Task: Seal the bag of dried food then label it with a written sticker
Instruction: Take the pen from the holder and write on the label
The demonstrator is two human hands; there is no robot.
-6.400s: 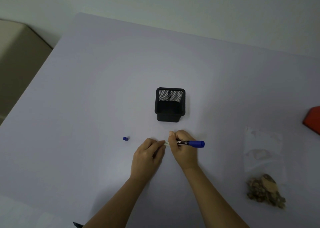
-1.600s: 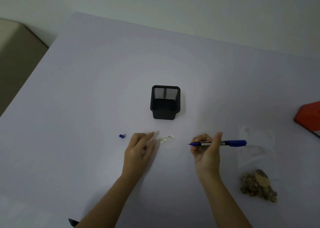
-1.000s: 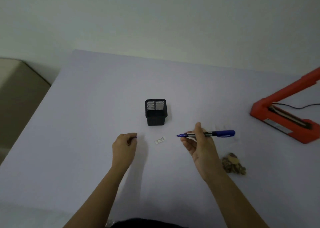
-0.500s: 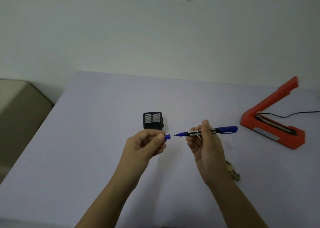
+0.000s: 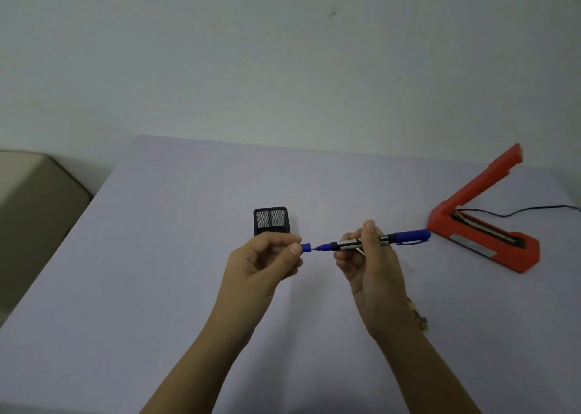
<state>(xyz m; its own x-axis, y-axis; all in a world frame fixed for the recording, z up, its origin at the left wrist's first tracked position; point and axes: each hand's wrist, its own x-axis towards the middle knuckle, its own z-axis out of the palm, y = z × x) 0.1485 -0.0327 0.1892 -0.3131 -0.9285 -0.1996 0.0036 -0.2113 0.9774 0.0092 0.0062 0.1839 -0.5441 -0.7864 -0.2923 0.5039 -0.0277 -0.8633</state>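
Nearest, just outside the right wrist, a few brown pieces of the bag of dried food show on the counter; the arm hides the rest. The left hand pinches the small blue cap between thumb and fingertip. The right hand grips the pen at mid-barrel, tip aimed at the cap with a slight gap. To recap well, hold the 2 in 1 line, slide the tip straight in and press until it seats. Just beyond the left hand stands the black mesh holder, nothing visible inside. Farther, right of the right hand, the red sealer sits with its arm raised. No sticker shows.
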